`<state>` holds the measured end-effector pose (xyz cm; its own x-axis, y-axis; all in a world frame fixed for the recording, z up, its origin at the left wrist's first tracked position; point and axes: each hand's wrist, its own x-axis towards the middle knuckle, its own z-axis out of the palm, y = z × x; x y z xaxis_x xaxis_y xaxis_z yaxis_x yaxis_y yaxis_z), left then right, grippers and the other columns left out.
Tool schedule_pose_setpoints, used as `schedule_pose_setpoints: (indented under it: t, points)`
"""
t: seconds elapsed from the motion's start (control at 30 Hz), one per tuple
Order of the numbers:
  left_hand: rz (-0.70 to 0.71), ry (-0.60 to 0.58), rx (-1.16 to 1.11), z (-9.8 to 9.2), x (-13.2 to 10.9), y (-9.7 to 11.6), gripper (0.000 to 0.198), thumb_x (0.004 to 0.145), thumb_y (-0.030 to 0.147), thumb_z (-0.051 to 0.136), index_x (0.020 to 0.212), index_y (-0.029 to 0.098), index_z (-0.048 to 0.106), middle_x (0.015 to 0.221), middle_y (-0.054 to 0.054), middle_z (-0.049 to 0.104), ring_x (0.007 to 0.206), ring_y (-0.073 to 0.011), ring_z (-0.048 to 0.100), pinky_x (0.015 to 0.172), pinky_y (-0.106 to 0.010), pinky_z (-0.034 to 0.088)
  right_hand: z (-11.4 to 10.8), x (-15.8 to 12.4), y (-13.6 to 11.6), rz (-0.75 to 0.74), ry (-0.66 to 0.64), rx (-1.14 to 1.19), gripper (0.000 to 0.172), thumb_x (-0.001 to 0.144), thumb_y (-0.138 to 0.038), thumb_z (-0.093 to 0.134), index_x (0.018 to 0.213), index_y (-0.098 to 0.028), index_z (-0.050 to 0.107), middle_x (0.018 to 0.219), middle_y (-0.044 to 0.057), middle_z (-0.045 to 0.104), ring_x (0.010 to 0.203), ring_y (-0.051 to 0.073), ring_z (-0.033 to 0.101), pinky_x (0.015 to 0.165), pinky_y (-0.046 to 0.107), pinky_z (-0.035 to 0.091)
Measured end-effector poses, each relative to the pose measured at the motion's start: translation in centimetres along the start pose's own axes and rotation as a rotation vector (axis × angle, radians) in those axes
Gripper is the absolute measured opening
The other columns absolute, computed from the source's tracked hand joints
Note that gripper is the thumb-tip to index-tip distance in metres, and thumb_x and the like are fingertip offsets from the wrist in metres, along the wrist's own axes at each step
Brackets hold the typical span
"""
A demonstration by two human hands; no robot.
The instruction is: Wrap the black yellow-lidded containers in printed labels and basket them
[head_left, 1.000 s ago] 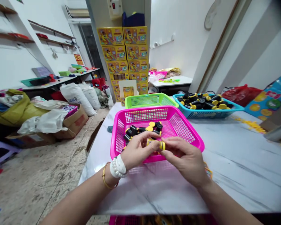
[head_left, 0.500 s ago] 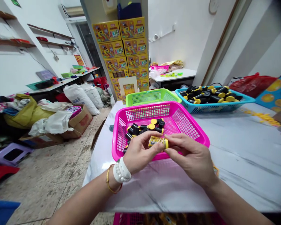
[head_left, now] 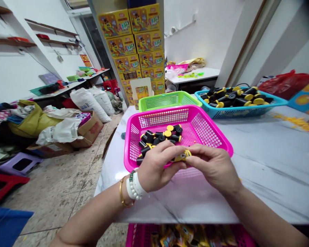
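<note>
Between both hands is a small black cylinder with a yellow cap and a yellow printed wrapper (head_left: 181,156), mostly covered by fingers. My left hand (head_left: 161,164) is closed round its left end, and my right hand (head_left: 215,166) pinches the right end by the cap. Both hands are over the near rim of a pink basket (head_left: 217,137). Inside that basket lie several black cylinders with yellow caps (head_left: 149,137), heaped toward its left side.
Behind the pink basket stand a green basket (head_left: 170,101) and a blue basket (head_left: 247,111) full of black-and-yellow cylinders. Yellow pieces (head_left: 296,120) lie at the right. Below the table edge is another pink basket (head_left: 141,236) with wrapped packets. Printed yellow boxes (head_left: 123,46) are stacked behind.
The wrapped cylinder has turned and moved slightly right, and my left fingers now cover more of it. The view has tilted down, showing more of the lower basket.
</note>
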<state>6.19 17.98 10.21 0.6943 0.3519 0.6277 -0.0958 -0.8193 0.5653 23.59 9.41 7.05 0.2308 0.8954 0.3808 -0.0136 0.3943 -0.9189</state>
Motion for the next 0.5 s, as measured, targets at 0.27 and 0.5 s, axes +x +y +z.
schedule_pose_setpoints:
  t: [0.27, 0.5]
  points:
    - [-0.538, -0.031, -0.352, -1.2, 0.5, -0.5, 0.042, 0.098, 0.052, 0.057, 0.114, 0.014, 0.06, 0.075, -0.001, 0.062, 0.058, -0.0108, 0.054, 0.054, -0.024, 0.043, -0.1, -0.2, 0.9, -0.327, 0.139, -0.357, 0.032, 0.079, -0.015, 0.083, 0.108, -0.028, 0.08, 0.107, 0.004, 0.077, 0.092, 0.017, 0.077, 0.076, 0.026, 0.068]
    - [-0.369, -0.082, -0.091, -1.6, 0.8, -0.3, 0.027, 0.094, 0.038, 0.062, 0.107, 0.015, 0.068, 0.09, -0.007, 0.072, 0.075, -0.0163, 0.062, 0.068, -0.03, 0.047, -0.3, -0.3, 1.2, -0.439, 0.119, -0.545, 0.035, 0.085, -0.016, 0.08, 0.118, -0.03, 0.077, 0.108, 0.004, 0.078, 0.094, 0.018, 0.076, 0.078, 0.029, 0.067]
